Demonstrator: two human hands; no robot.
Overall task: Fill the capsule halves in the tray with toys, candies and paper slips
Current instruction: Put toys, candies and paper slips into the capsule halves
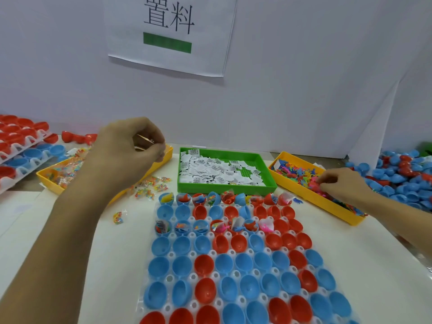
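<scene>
Left hand [131, 148] raised over left yellow bin [50, 180] of wrapped candies [67, 170], fingers curled around something clear and glinting, likely a candy packet, not certain. Right hand [339, 184] reaching into right yellow bin [327, 204], fingertips pinching among small coloured toys [297, 174]; actual hold on one not discernible. Clear tray [211, 275] of red and blue capsule halves [203, 265] at centre front, far row and third row mostly filled, remaining rows bare; green bin [224, 190] of paper slips [210, 169] just behind tray, loose candy packets [149, 188] on table [117, 253] beside it.
</scene>
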